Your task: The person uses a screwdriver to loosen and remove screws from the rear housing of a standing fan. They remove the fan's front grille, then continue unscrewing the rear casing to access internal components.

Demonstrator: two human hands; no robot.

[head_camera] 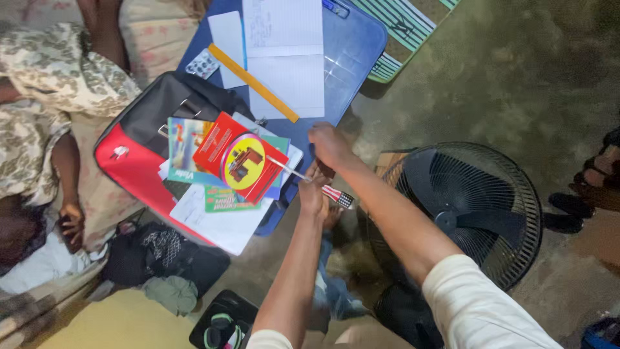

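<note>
Seen from above, a person's two bare hands meet at the near edge of a blue plastic board laid on a rough concrete floor. The left hand is closed around the striped red, white and dark handle of a thin tool, whose slim pale shaft slants up and left toward a red booklet with a yellow circle on its cover. The right hand, fingers curled, sits just above the left, its fingertips down at the shaft; whether it pinches the shaft or only touches it cannot be told. The red booklet tops a loose stack of books and papers, which lies partly on a red and black bag. On the board lie an open ruled notebook, a yellow ruler set diagonally, and a blister pack of pills at the board's left edge. A black floor fan stands just right of the forearms. At far left another person in a patterned garment reclines, one hand resting low
</note>
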